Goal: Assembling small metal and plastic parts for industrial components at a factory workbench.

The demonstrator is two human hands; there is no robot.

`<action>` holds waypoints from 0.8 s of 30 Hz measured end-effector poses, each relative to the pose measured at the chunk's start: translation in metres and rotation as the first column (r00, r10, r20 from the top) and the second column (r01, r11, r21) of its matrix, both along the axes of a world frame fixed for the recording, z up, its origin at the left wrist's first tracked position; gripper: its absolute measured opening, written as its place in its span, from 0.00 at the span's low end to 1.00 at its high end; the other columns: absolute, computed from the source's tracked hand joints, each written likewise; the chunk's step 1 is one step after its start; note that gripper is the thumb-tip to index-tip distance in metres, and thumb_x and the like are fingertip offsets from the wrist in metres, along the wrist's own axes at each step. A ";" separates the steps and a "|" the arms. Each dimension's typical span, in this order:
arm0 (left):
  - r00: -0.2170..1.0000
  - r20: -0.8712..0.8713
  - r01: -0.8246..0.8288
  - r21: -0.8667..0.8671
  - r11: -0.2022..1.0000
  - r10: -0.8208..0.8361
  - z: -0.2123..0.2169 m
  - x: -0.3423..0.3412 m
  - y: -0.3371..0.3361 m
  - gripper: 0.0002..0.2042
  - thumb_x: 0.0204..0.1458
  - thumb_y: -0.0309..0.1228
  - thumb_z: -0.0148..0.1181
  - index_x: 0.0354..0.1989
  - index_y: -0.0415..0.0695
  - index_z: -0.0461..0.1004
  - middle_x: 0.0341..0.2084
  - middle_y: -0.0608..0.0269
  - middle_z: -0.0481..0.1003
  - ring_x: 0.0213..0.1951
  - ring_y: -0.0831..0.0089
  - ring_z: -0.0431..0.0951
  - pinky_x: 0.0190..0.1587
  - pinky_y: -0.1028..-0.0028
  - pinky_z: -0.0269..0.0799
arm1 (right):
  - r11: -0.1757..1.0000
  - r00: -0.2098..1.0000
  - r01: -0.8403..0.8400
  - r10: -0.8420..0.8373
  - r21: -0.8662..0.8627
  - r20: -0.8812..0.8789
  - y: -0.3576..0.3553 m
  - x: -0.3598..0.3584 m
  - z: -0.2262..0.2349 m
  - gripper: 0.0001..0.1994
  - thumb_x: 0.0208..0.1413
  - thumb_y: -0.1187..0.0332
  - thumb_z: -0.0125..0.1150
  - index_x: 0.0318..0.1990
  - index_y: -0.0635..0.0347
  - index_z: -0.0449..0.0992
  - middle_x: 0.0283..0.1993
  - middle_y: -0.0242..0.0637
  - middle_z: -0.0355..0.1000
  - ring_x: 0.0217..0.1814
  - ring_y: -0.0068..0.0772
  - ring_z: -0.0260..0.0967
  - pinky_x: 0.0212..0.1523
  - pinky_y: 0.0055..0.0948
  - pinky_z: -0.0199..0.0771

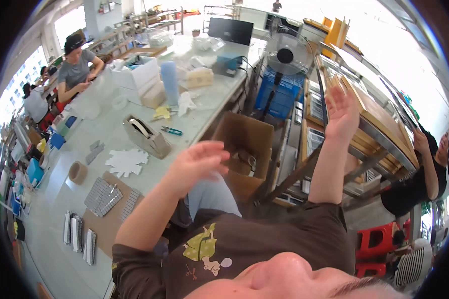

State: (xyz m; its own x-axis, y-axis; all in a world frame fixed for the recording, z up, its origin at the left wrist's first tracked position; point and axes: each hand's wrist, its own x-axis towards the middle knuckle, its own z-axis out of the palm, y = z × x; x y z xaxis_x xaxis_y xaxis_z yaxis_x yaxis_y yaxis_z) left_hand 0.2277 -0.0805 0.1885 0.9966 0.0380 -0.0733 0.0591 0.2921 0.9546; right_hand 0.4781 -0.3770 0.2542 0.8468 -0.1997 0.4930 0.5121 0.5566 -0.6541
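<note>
Both my hands are up in the air and hold nothing. My left hand (200, 158) hangs just right of the tape dispenser (145, 135), fingers loosely curled, its grip apart. My right hand (342, 113) is raised well to the right of the dispenser, palm out and fingers spread, its grip apart too, in front of the metal shelving (371, 124).

The dispenser sits on the pale tabletop (60, 174), near its right edge, with small teal snips (172, 131) just behind it and white cut-out shapes (126, 161) just in front.

As I judge it, a careless downswing of my left hand could knock the dispenser or sweep the snips off the edge, since both lie close under that arm.

Just right of the dispenser, below the tabletop edge, an open cardboard box (244, 144) holds what looks like rolls, too dim to tell. Behind the dispenser a white box (134, 74) stands with its contents unclear.
</note>
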 end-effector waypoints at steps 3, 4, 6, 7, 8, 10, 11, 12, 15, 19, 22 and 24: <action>1.000 -0.014 0.002 0.016 1.000 -0.001 -0.027 -0.050 0.018 0.22 0.58 0.28 0.60 0.61 0.40 0.67 0.51 0.55 0.77 0.43 0.68 0.81 0.42 0.70 0.78 | 0.971 0.982 -0.187 0.191 -0.147 0.010 0.045 -0.006 -0.041 0.16 0.59 0.72 0.52 0.54 0.64 0.72 0.47 0.46 0.77 0.49 0.39 0.75 0.49 0.39 0.74; 0.999 -0.031 -0.028 0.031 0.999 0.029 -0.037 -0.070 0.022 0.21 0.59 0.27 0.59 0.61 0.40 0.67 0.50 0.56 0.77 0.43 0.68 0.81 0.42 0.71 0.77 | 0.952 0.971 -0.238 0.229 -0.191 -0.068 0.065 -0.011 -0.055 0.15 0.58 0.73 0.51 0.53 0.64 0.72 0.46 0.46 0.77 0.46 0.38 0.75 0.46 0.37 0.75; 0.995 -0.047 -0.093 -0.031 0.995 0.091 -0.065 -0.106 0.031 0.20 0.59 0.26 0.58 0.61 0.40 0.67 0.50 0.56 0.77 0.43 0.68 0.81 0.42 0.72 0.77 | 0.888 0.926 -0.372 0.335 -0.270 -0.174 0.104 -0.018 -0.087 0.14 0.58 0.75 0.51 0.51 0.65 0.73 0.44 0.46 0.78 0.42 0.37 0.76 0.43 0.33 0.76; 0.987 -0.077 -0.141 -0.028 0.990 0.138 -0.077 -0.124 0.033 0.20 0.60 0.25 0.57 0.61 0.40 0.67 0.50 0.56 0.77 0.44 0.69 0.81 0.42 0.72 0.77 | 0.839 0.892 -0.449 0.401 -0.308 -0.206 0.121 -0.022 -0.103 0.13 0.58 0.76 0.51 0.50 0.65 0.73 0.43 0.45 0.78 0.40 0.36 0.76 0.41 0.30 0.77; 0.980 -0.085 -0.183 -0.056 0.982 0.178 -0.091 -0.144 0.036 0.20 0.60 0.24 0.57 0.61 0.40 0.67 0.50 0.56 0.77 0.44 0.69 0.81 0.43 0.72 0.77 | 0.790 0.853 -0.516 0.438 -0.332 -0.284 0.140 -0.028 -0.120 0.13 0.58 0.76 0.51 0.50 0.65 0.73 0.42 0.45 0.78 0.40 0.35 0.76 0.41 0.30 0.77; 0.958 -0.104 -0.277 -0.077 0.958 0.269 -0.120 -0.181 0.038 0.20 0.60 0.23 0.57 0.62 0.41 0.67 0.51 0.57 0.77 0.45 0.70 0.81 0.44 0.73 0.77 | 0.670 0.772 -0.629 0.483 -0.393 -0.413 0.176 -0.049 -0.145 0.12 0.59 0.76 0.52 0.50 0.65 0.73 0.41 0.44 0.78 0.37 0.32 0.76 0.42 0.28 0.78; 0.933 -0.130 -0.345 -0.055 0.937 0.336 -0.128 -0.195 0.037 0.20 0.60 0.23 0.57 0.62 0.41 0.67 0.50 0.57 0.77 0.45 0.70 0.81 0.44 0.73 0.77 | 0.604 0.736 -0.675 0.511 -0.423 -0.445 0.192 -0.056 -0.160 0.12 0.59 0.75 0.53 0.50 0.66 0.73 0.41 0.44 0.78 0.38 0.32 0.76 0.42 0.28 0.78; 0.904 -0.160 -0.406 -0.039 0.913 0.396 -0.137 -0.208 0.034 0.21 0.60 0.23 0.57 0.62 0.40 0.67 0.50 0.57 0.77 0.45 0.70 0.81 0.44 0.73 0.76 | 0.533 0.700 -0.714 0.529 -0.455 -0.480 0.201 -0.063 -0.174 0.13 0.59 0.75 0.54 0.51 0.66 0.73 0.41 0.44 0.78 0.38 0.32 0.76 0.42 0.29 0.78; 0.811 -0.042 -0.566 0.196 0.801 0.583 -0.173 -0.234 0.035 0.20 0.60 0.21 0.56 0.61 0.39 0.66 0.50 0.56 0.77 0.44 0.74 0.80 0.45 0.75 0.76 | 0.374 0.606 -0.791 0.590 -0.485 -0.533 0.238 -0.084 -0.216 0.12 0.59 0.79 0.55 0.50 0.68 0.73 0.39 0.41 0.77 0.38 0.29 0.76 0.43 0.27 0.78; 0.595 0.152 -0.761 0.424 0.491 0.789 -0.191 -0.257 0.029 0.16 0.58 0.20 0.58 0.55 0.37 0.72 0.42 0.57 0.80 0.41 0.76 0.81 0.43 0.77 0.76 | 0.184 0.572 -0.749 0.666 -0.637 -0.480 0.275 -0.130 -0.248 0.12 0.60 0.80 0.56 0.51 0.67 0.73 0.40 0.38 0.77 0.39 0.25 0.74 0.44 0.25 0.77; 0.456 0.325 -0.822 0.509 0.253 0.828 -0.205 -0.266 0.033 0.12 0.55 0.18 0.60 0.48 0.38 0.76 0.37 0.56 0.81 0.38 0.71 0.83 0.40 0.75 0.77 | 0.102 0.594 -0.479 0.769 -0.872 -0.236 0.306 -0.172 -0.265 0.10 0.57 0.78 0.60 0.47 0.63 0.76 0.40 0.37 0.77 0.39 0.28 0.74 0.44 0.29 0.76; 0.426 0.434 -0.808 0.578 0.117 0.794 -0.203 -0.270 0.041 0.10 0.52 0.19 0.62 0.43 0.39 0.78 0.34 0.57 0.81 0.34 0.67 0.81 0.37 0.73 0.77 | 0.161 0.522 -0.147 0.851 -0.976 0.062 0.329 -0.202 -0.252 0.09 0.54 0.77 0.62 0.44 0.62 0.77 0.41 0.39 0.77 0.40 0.37 0.75 0.44 0.30 0.75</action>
State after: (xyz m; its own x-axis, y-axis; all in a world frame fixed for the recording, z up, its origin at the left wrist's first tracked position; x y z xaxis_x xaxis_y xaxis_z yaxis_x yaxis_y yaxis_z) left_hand -0.0426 -0.0398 -0.0140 0.3635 0.8394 0.4040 0.1786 -0.4884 0.8541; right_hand 0.2763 -0.0478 0.0017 0.0567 0.9348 0.3506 0.7350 0.1985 -0.6484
